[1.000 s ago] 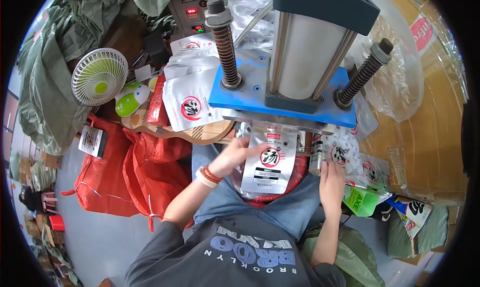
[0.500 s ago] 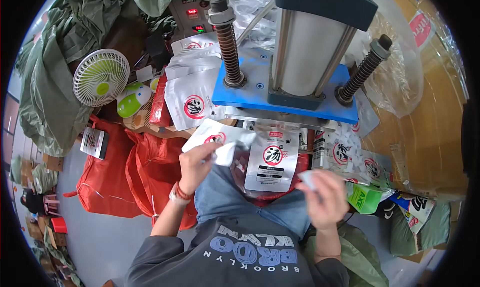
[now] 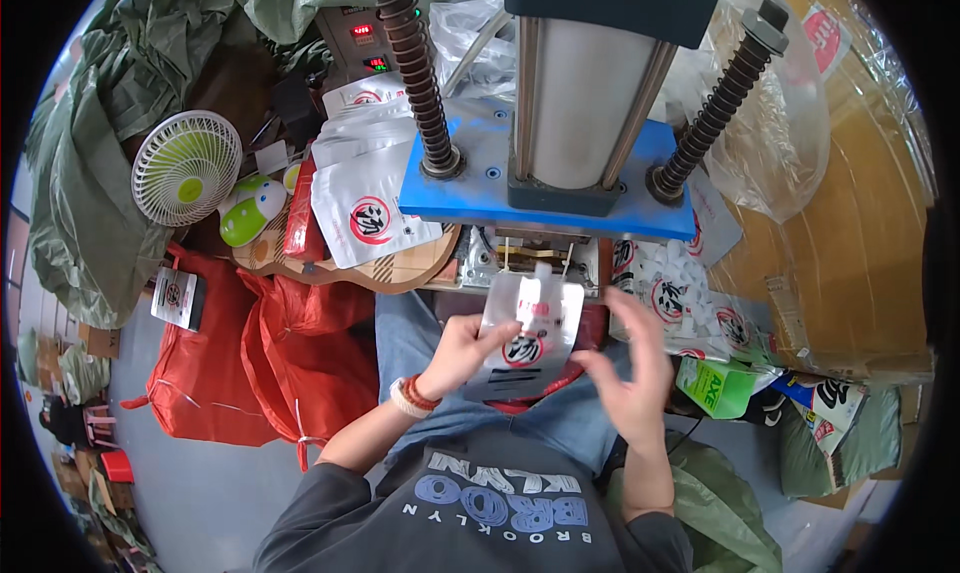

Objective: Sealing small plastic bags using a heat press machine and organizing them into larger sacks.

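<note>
In front of the press, my left hand (image 3: pixel 465 355) pinches the left side of a silver flat pouch (image 3: pixel 545 363) with red and black print. The pouch stands tilted over my lap, and a small white piece (image 3: pixel 543 271) shows at its top edge, too blurred to make out. My right hand (image 3: pixel 640 378) is beside the pouch's right edge, thumb and fingers spread, with nothing seen in it. Just beyond the pouch is the press (image 3: pixel 545 208), with a blue plate, a grey cylinder and two spring-wrapped posts. A gap with metal parts shows beneath its plate.
A stack of silver pouches (image 3: pixel 375 218) lies left of the press on a wooden board (image 3: pixel 265 253). To the right, small white pieces (image 3: pixel 690 273) are heaped on more pouches. A white-green fan (image 3: pixel 187 168), red sacks (image 3: pixel 215 373) and a green package (image 3: pixel 715 386) stand around.
My left hand has moved right and now holds a pouch before the press. No pouch hangs under the press now. The small pale piece has left my right hand, whose fingers have spread.
</note>
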Tool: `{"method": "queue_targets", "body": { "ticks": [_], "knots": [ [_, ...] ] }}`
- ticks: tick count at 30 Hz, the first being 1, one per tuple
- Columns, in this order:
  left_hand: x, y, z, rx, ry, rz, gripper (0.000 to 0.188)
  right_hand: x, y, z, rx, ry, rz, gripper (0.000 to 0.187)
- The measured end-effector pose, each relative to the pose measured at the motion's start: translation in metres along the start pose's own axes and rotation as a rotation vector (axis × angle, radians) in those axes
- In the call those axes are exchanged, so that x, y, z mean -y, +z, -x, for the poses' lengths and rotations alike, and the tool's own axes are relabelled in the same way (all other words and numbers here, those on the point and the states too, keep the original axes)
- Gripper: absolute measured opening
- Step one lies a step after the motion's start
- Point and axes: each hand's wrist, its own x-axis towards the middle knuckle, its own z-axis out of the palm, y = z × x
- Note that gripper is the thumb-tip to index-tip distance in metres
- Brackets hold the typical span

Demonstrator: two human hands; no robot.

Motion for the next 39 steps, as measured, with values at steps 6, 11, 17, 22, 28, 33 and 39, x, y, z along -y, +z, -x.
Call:
{"method": "queue_targets", "body": {
  "ticks": [6,11,17,22,28,33,39],
  "knots": [
    [0.006,0.009,-0.048,-0.020,-0.062,0.544,0.018,-0.061,-0.014,0.012,-0.184,0.153,0.591,0.027],
    [-0.011,-0.021,-0.048,-0.069,0.090,0.143,0.040,-0.097,-0.005,0.041,0.164,0.253,0.454,0.023],
    [0.028,-0.117,-0.044,-0.529,0.229,-1.402,0.109,-0.085,-0.029,0.048,0.130,0.629,-0.067,0.027],
    [0.052,-0.119,-0.004,-0.561,0.652,-1.056,0.028,-0.040,-0.019,0.040,-0.057,0.175,-0.459,0.028],
    [-0.004,-0.072,0.032,-0.565,0.829,-0.783,0.041,0.021,0.026,-0.005,-0.106,-0.349,-0.136,0.024],
    [-0.039,-0.047,0.061,-0.203,1.017,-0.750,0.027,0.031,0.025,-0.005,0.177,-0.491,-0.304,0.022],
    [-0.027,-0.013,0.035,0.111,0.483,-0.385,0.021,0.005,0.009,0.013,0.042,-0.046,-0.182,0.041]
  ]
}}
